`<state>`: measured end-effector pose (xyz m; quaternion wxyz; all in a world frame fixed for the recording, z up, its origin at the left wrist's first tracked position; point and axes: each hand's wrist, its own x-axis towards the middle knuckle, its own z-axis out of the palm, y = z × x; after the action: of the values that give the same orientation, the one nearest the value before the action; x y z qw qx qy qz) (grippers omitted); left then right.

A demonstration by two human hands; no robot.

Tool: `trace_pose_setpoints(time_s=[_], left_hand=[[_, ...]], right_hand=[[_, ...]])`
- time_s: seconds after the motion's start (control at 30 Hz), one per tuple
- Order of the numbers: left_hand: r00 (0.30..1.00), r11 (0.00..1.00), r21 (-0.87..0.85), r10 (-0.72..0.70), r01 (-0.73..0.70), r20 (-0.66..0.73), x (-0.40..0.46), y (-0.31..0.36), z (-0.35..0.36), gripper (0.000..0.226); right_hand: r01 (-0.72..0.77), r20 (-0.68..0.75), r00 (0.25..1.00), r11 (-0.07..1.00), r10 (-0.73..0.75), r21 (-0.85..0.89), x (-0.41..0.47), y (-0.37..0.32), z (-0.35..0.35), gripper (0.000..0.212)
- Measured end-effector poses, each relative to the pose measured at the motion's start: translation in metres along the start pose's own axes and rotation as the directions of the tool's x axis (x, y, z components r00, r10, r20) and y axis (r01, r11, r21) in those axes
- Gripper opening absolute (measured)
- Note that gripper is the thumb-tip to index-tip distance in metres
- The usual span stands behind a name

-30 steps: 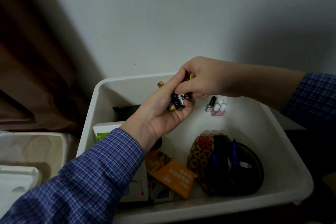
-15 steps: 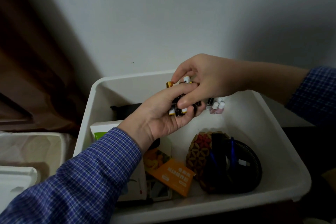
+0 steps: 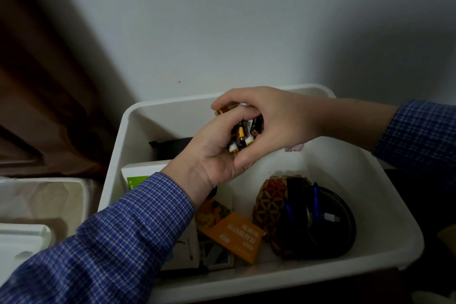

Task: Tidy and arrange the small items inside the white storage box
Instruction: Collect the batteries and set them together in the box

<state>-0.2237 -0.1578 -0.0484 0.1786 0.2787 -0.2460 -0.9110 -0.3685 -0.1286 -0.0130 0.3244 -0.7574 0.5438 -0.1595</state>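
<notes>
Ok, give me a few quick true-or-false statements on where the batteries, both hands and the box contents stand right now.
1. Both hands hold the batteries above the white box. True: the left hand and right hand close round them together.
2. The orange packet lies outside the box. False: it lies inside, near the front.
3. A round woven pouch lies in the box. True.
4. The right hand is open and idle. False: its grip curls round the batteries.
5. The box stands by a wall. True.
</notes>
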Motion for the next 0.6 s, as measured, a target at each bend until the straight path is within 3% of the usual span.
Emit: trace_pose_setpoints(time_s=[0.1,0.23,0.37,0.6], left_hand=[[0.999,0.999,0.040,-0.020,0.022,-0.048,0.003,-0.001,-0.003,0.008],[0.998,0.998,0.050,-0.046,0.044,0.039,0.006,-0.001,-0.006,0.021],[0.999,0.999,-0.026,-0.035,0.035,0.010,0.007,-0.001,-0.007,0.016],[1.000,1.000,0.017,-0.002,0.002,0.015,0.006,-0.002,-0.003,0.019]], right_hand=[[0.042,-0.010,0.999,0.997,-0.042,-0.066,0.004,0.002,0.002,0.087],[0.068,-0.028,0.997,0.993,-0.071,-0.098,0.006,0.007,0.003,0.088],[0.068,-0.029,0.997,0.995,-0.071,-0.076,0.005,0.013,0.002,0.096],[0.067,-0.049,0.997,0.998,-0.067,0.016,0.001,0.014,0.006,0.110]])
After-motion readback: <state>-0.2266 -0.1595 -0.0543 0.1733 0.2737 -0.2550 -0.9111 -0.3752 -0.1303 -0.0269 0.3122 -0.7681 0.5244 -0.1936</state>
